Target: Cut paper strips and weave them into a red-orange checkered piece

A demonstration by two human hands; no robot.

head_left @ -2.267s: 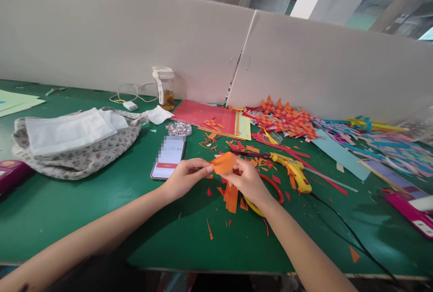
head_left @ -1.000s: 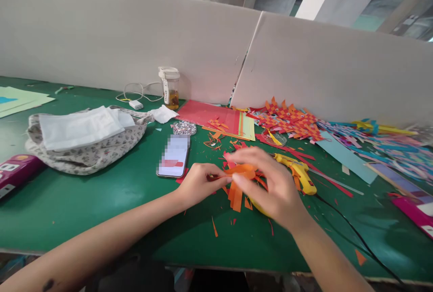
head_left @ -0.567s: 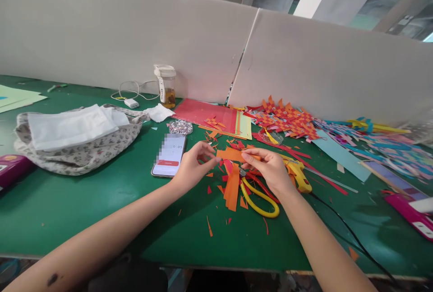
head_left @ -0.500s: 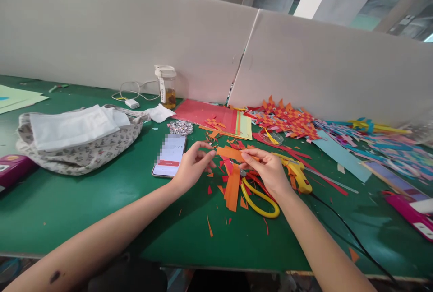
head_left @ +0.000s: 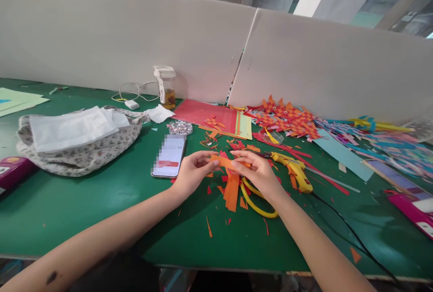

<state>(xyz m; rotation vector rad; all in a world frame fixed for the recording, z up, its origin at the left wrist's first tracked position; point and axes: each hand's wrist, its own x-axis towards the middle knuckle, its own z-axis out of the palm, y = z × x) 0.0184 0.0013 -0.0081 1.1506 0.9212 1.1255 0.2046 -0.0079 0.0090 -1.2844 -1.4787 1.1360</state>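
My left hand (head_left: pixel 192 172) and my right hand (head_left: pixel 257 172) both pinch a folded orange paper piece (head_left: pixel 226 162), held flat just above the green table (head_left: pixel 101 210). Under it lie loose orange strips (head_left: pixel 232 190) and red and orange scraps. Yellow-handled scissors (head_left: pixel 256 201) lie under my right hand, partly hidden by it. A yellow glue gun (head_left: pixel 294 172) rests just right of my right hand, its black cord running off to the right.
A phone (head_left: pixel 169 155) lies left of my left hand, with a dish of googly eyes (head_left: pixel 180 127) behind it. A floral cloth bag (head_left: pixel 77 147) sits left. Red and green paper sheets (head_left: pixel 216 118), woven paper fish (head_left: pixel 287 118), a jar (head_left: pixel 167 86) and grey partitions stand behind.
The orange piece was folded and pressed by my right hand, then stretched between both hands. Now the hands are closer together and lower, with the piece held flatter.
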